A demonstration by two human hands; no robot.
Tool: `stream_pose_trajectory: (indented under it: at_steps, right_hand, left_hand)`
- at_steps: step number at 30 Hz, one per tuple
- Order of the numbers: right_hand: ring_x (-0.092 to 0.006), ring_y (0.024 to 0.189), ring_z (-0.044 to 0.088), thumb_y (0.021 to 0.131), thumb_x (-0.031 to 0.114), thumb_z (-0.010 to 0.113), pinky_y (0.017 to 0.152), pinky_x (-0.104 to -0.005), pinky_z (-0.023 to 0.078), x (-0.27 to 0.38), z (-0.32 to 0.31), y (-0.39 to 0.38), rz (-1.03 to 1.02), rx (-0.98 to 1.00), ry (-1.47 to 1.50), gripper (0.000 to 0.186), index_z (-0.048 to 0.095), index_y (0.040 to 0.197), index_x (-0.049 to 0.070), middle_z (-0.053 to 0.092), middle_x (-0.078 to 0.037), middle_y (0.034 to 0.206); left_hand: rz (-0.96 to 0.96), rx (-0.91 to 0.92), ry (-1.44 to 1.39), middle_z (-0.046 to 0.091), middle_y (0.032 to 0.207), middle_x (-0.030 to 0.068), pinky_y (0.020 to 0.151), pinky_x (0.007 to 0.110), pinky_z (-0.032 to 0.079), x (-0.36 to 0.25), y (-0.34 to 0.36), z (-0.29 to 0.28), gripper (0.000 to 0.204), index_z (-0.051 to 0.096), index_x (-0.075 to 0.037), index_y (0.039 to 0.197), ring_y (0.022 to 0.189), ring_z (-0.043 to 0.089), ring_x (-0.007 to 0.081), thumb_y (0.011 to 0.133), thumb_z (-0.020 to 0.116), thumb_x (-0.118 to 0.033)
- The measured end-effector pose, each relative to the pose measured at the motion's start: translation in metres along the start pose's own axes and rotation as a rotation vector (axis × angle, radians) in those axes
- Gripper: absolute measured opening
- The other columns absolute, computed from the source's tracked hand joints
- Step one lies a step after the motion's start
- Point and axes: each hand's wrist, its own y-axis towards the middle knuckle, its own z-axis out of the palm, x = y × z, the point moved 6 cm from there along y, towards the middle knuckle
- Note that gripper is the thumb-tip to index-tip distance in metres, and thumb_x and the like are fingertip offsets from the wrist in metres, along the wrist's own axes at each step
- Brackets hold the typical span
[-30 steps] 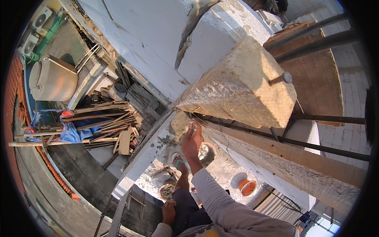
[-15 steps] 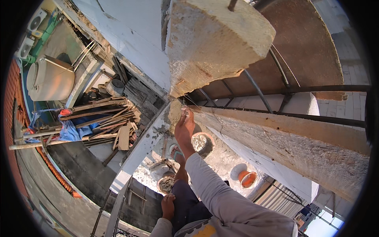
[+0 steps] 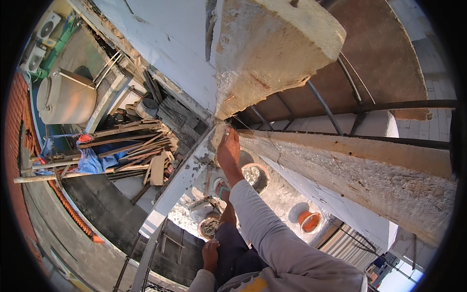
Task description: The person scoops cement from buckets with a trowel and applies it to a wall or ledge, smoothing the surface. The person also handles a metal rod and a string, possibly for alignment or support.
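Observation:
My right hand (image 3: pixel 228 150) reaches up to a narrow gap where a rough concrete block (image 3: pixel 272 53) comes down close to a long concrete beam (image 3: pixel 360 165). Its fingers are drawn together at the beam's end, touching the mortar patch (image 3: pixel 220 134) there; what they grip, if anything, is too small to make out. Low beside my dark-trousered thigh, my left hand (image 3: pixel 210 254) is curled, its palm side hidden. Steel bars (image 3: pixel 323 107) run between the block, the beam and a brown board (image 3: pixel 374 53).
Below stand a bucket of pale material (image 3: pixel 255 177), a pan of grey mix (image 3: pixel 209 226) and an orange container (image 3: pixel 310 221). A white ledge (image 3: pixel 177 180) drops to a lower level with piled timber (image 3: pixel 136 151), a blue tarp (image 3: pixel 92 160) and a large tank (image 3: pixel 68 97).
The view has shifted slightly, moving the scene a little to the right. My right hand stays at the gap, its fingers pointing up more closely together. My left hand remains beside the thigh.

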Motion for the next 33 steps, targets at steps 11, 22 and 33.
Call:
stream_pose_trajectory:
  at_steps: [11,22,33]
  right_hand:
    - [-0.0471,0.122,0.054,0.103,0.01,0.045,0.103,-0.0487,0.046,0.01,0.015,0.011,0.122,0.025,0.032,0.035,0.049,0.134,-0.004,0.055,-0.03,0.131]
    - [-0.0489,0.111,0.058,0.103,0.007,0.05,0.093,-0.0485,0.048,-0.007,-0.001,0.001,0.171,-0.083,0.271,0.028,0.056,0.127,-0.005,0.062,-0.028,0.117]
    - [-0.0484,0.104,0.067,0.106,0.02,0.05,0.087,-0.0477,0.053,0.026,-0.035,-0.006,0.2,-0.114,0.209,0.032,0.065,0.124,0.0,0.07,-0.03,0.113]
  left_hand:
    - [-0.011,-0.034,0.012,0.074,0.101,0.0153,0.084,0.033,0.055,0.008,0.006,-0.012,0.034,0.068,0.009,0.11,0.09,0.072,0.0207,0.1,0.056,-0.021]
    - [-0.024,-0.01,0.041,0.074,0.099,0.0163,0.083,0.034,0.056,-0.012,0.006,-0.006,0.034,0.068,0.01,0.112,0.09,0.073,0.0219,0.099,0.056,-0.018]
    - [-0.003,-0.04,0.147,0.074,0.099,0.0188,0.082,0.036,0.056,-0.015,0.005,-0.008,0.036,0.07,0.009,0.112,0.089,0.073,0.0244,0.097,0.057,-0.021]
